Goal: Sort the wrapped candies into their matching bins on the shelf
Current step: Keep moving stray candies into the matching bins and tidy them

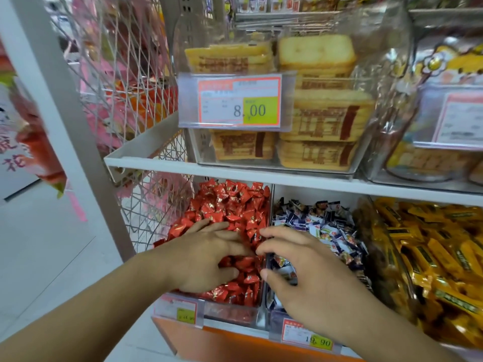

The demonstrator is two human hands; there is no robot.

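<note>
Directly beneath both hands (fingers spread) lie red candies.

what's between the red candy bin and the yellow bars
The bin of blue-and-white candies, with the right hand over its front; head view.

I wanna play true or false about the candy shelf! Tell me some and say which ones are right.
1. The left hand rests on the red candies. True.
2. The bin right of the red one holds green candies. False: the candies are dark blue and white.
3. The yellow price tag above reads 8.00. True.
4. The right hand is up on the top shelf. False: it is over the blue and white bin.
</note>
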